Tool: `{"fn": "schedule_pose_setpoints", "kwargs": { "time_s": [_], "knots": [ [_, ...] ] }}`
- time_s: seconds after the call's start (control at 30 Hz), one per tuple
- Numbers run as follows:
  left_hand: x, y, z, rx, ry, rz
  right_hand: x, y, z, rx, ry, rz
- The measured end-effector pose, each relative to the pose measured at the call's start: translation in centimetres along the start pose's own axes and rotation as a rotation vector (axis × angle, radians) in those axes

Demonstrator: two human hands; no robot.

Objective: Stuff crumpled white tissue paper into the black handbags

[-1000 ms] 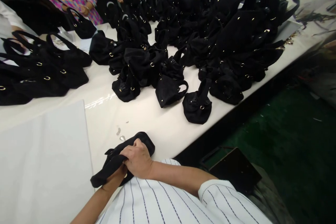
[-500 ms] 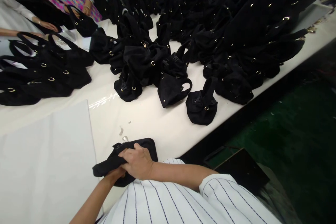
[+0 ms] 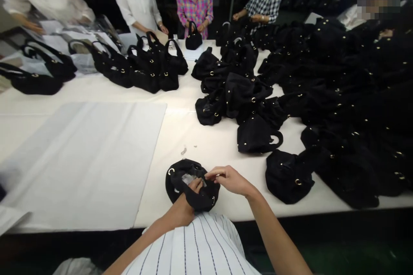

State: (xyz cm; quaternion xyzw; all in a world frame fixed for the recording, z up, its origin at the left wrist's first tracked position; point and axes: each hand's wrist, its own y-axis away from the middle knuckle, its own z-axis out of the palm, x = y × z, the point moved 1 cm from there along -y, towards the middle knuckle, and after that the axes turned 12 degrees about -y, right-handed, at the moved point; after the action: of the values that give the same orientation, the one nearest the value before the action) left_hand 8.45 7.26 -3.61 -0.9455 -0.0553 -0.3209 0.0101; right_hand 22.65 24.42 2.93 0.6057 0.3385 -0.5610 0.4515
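Observation:
A small black handbag (image 3: 176,182) with gold-coloured rings rests on the white table close to my body, its mouth facing up. Pale, crinkled material (image 3: 188,178) shows inside it. Reaching in over the near side, my left hand (image 3: 189,202) is closed on the bag, part of it hidden behind black fabric. At the bag's right rim is my right hand (image 3: 229,179), its thumb and fingers pinched together. Whatever lies between those fingertips is too small to make out.
Several black handbags (image 3: 258,135) stand ahead, with a large pile (image 3: 338,94) at right. More bags (image 3: 145,73) stand at far left. A pale sheet (image 3: 97,150) covers the table on my left. Co-workers (image 3: 195,6) stand across the table. Small scraps (image 3: 183,151) lie beyond my bag.
The view has swung left and up, showing more co-workers. The bag has turned from its side to mouth up. My right hand has moved off the left one to the right rim.

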Motion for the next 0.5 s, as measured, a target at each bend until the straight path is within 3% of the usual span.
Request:
{"fn": "schedule_pose_setpoints", "kwargs": {
  "time_s": [0.03, 0.1, 0.17, 0.23, 0.33, 0.4, 0.5],
  "knots": [
    [-0.3, 1.1, -0.4, 0.026, 0.031, 0.025, -0.4, -1.0, 0.4, 0.054, 0.014, -0.008],
    [-1.3, 2.9, -1.5, 0.186, 0.063, -0.054, -0.6, -3.3, 2.0, 0.061, 0.04, -0.002],
    [-2.5, 3.7, -2.7, 0.419, 0.018, -0.259, -0.2, -5.5, 4.1, 0.013, 0.087, 0.048],
    [-3.8, 3.4, -3.5, 0.558, -0.056, -0.464, 0.7, -7.3, 6.0, -0.037, 0.236, 0.078],
    [-5.3, 1.5, -3.6, 0.455, -0.115, -0.578, 1.6, -8.5, 8.1, -0.152, 0.45, 0.095],
    [-6.2, 0.4, -2.8, 0.37, -0.102, -0.592, 1.3, -8.6, 8.9, -0.232, 0.468, 0.071],
    [-7.3, -0.1, -1.1, 0.44, -0.07, -0.516, 0.3, -8.7, 9.5, -0.309, 0.419, 0.018]
  ]
}}
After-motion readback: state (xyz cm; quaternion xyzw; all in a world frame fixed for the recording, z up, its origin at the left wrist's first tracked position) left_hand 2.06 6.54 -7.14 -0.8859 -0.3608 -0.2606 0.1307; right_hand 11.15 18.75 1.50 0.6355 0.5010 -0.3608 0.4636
